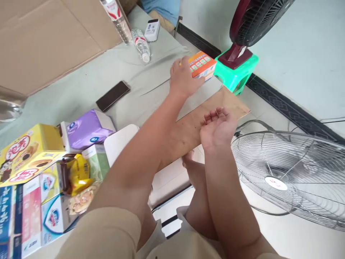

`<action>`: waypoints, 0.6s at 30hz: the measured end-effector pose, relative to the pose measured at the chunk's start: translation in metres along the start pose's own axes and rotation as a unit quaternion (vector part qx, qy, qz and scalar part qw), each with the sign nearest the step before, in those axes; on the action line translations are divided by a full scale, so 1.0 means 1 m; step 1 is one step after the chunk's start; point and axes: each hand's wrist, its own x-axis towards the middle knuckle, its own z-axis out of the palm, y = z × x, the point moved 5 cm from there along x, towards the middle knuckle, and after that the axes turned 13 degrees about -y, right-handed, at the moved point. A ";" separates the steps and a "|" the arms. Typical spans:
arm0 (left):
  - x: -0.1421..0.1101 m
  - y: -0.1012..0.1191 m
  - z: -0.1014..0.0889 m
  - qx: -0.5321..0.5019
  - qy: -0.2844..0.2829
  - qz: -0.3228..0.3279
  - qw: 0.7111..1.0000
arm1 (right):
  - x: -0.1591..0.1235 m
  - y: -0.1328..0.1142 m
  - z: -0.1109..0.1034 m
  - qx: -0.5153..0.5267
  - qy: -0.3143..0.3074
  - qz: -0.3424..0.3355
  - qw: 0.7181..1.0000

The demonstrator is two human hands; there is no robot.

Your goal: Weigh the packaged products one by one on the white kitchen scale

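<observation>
My left hand [183,77] reaches far forward across the grey cloth and rests against an orange and white box [202,64] near the cloth's far right edge; its fingers curl round the box's near end. My right hand [217,126] hovers palm up over a flat cardboard sheet [229,102], fingers loosely curled and holding nothing.
A dark phone [113,95] lies on the grey cloth [81,86]. Water bottles [141,45] and a white device [152,30] sit farther back. Snack and tissue packs [54,162] pile at the left. A green stool [234,70] carries a fan base; a fan grille [291,176] lies right.
</observation>
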 end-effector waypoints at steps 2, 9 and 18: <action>0.025 -0.013 0.006 0.017 -0.054 -0.018 0.998 | 0.002 -0.004 -0.005 -0.002 0.005 -0.006 1.000; 0.021 -0.030 -0.002 -0.018 -0.072 -0.077 0.994 | -0.015 0.002 -0.011 -0.008 -0.014 0.018 1.000; -0.080 -0.030 -0.059 -0.054 0.027 -0.077 0.995 | -0.017 0.014 -0.016 -0.111 -0.132 -0.015 0.985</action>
